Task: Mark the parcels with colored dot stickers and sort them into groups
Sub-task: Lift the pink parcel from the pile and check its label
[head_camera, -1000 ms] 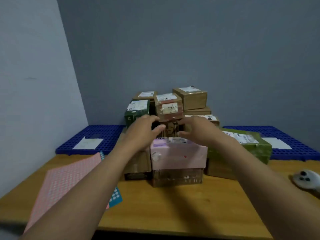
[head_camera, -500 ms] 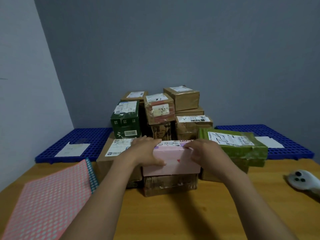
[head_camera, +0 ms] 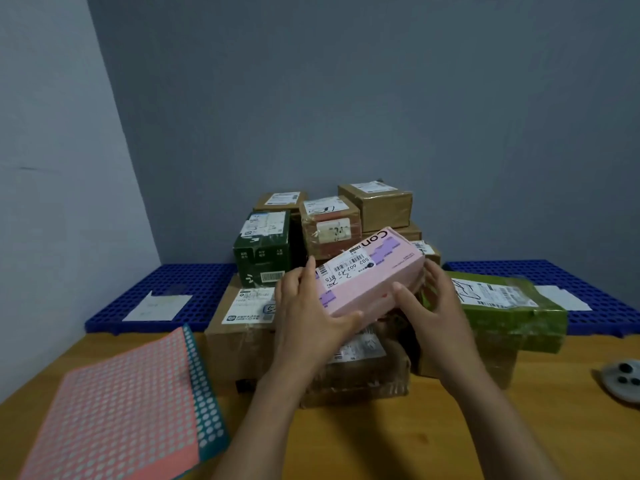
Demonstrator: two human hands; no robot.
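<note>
Lifted off the stack since half a second ago, the long pink cardboard parcel (head_camera: 372,271) now tilts in the air, left hand (head_camera: 311,317) and right hand (head_camera: 436,313) gripping its ends. Nearer left, pink dot-sticker sheets (head_camera: 117,410) lie on the wooden table (head_camera: 381,445). Behind stand taped brown parcels (head_camera: 377,206), probably stacked.

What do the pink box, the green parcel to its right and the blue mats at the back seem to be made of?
Pink box: looks like matte printed cardboard, with crisp edges and a paper label. Green parcel: likely a box wrapped in glossy plastic film or tape; it shines and wrinkles. Blue mats: seemingly rigid moulded plastic, an even grid of holes.
</note>
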